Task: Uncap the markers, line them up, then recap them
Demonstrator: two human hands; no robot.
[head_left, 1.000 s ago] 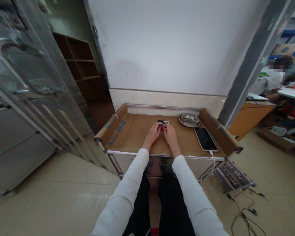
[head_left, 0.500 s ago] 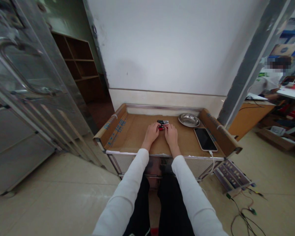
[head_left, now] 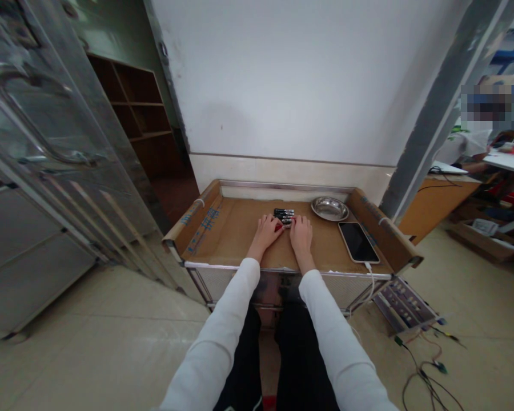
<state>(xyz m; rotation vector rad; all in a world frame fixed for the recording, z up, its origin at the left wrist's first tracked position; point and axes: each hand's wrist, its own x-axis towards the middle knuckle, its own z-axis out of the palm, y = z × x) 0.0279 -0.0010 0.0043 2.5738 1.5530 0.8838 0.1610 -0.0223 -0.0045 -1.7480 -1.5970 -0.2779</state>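
Sitting near the middle of the tabletop (head_left: 231,234), the red stick (head_left: 279,226) is pinched, it seems, in the narrowed fingers of the left hand (head_left: 264,234), while the right hand (head_left: 301,234) bends close beside it, its grip impossible to tell. Just beyond, black sticks (head_left: 284,212) lie side by side, probably flat for steadiness, with the dish (head_left: 330,210) far right and the phone (head_left: 358,242) near right, perhaps edgeward for its cable (head_left: 372,285). Fingers hide much of the red stick and some black ones, whose count and markings are too small to read.
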